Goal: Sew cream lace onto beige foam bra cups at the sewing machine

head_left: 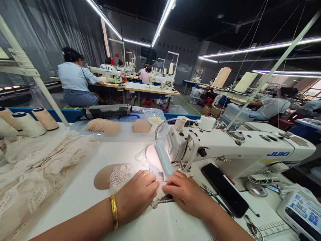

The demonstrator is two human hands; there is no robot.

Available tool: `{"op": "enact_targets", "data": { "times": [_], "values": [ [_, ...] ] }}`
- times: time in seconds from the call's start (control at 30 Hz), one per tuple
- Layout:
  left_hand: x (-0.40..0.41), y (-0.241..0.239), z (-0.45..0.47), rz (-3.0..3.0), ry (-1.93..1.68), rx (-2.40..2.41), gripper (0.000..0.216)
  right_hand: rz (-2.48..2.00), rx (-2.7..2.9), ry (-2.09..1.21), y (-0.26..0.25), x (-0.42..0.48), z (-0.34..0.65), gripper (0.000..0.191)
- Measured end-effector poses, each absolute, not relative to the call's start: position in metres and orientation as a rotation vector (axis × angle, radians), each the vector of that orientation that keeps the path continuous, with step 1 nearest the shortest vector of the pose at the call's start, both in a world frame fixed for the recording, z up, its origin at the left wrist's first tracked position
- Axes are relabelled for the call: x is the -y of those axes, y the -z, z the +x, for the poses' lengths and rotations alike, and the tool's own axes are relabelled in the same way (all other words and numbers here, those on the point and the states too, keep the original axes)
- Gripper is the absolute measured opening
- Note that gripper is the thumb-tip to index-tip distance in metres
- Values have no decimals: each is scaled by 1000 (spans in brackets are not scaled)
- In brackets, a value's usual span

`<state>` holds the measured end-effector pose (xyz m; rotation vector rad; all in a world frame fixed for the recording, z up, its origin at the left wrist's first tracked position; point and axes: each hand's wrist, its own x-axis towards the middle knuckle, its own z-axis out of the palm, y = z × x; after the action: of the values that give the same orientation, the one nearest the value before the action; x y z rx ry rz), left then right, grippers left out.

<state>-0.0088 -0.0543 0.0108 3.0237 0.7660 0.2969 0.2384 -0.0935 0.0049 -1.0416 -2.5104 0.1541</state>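
A pale lace piece (120, 174) with a beige rounded pad (103, 177) lies left of the needle of a white sewing machine (223, 144). My left hand (137, 192), with a gold bracelet and a ring, is closed on the lace near the needle. Close beside it, my right hand (188, 194) has its fingers pressed together on the right edge of the same piece; the fingertips are partly hidden. A light-blue lamp head (164, 160) hangs just above both hands and covers part of the needle area. Behind it sits a pale rounded pad (152, 155).
Cream lace fabric (37, 174) is heaped at left, below thread cones (27, 124). A clear plastic tray (125, 135) at the back holds stacked beige pads (104, 126). To the right lie a black phone (224, 189), scissors (217, 197) and a white box (301, 214). People sew farther back.
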Motion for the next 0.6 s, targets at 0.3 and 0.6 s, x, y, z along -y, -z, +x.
{"op": "enact_targets", "data": {
  "times": [0.3,0.6],
  "values": [
    [55,-4,-7,2969,-478,-732,21,-1010,2496,-193,-1,92,241,33],
    [35,-2,-7,2947,-661,-553,19,-1211,2480,-160,4,92,234,40]
  ]
}}
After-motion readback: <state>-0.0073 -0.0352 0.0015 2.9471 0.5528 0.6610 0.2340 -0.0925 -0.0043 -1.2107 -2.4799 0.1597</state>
